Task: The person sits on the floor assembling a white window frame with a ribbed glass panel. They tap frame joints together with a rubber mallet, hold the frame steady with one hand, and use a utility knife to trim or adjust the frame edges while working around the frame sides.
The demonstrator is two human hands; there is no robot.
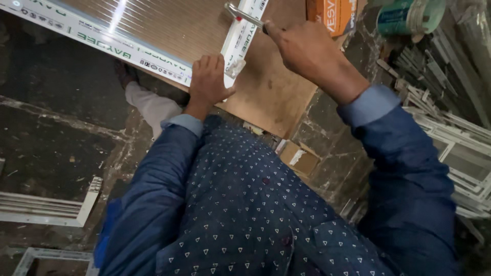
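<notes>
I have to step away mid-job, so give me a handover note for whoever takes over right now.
Left hand: flat on the corner of the white window frame, pressing it onto the wooden board.
Right hand: gripping a slim tool at the metal handle on the frame's upright bar.
Done: handle sits on the bar.
Left: whether it is fully fixed cannot be told; spare frames lie to the right.

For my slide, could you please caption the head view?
Left hand steadies a white frame on a board; right hand holds a tool.
</notes>
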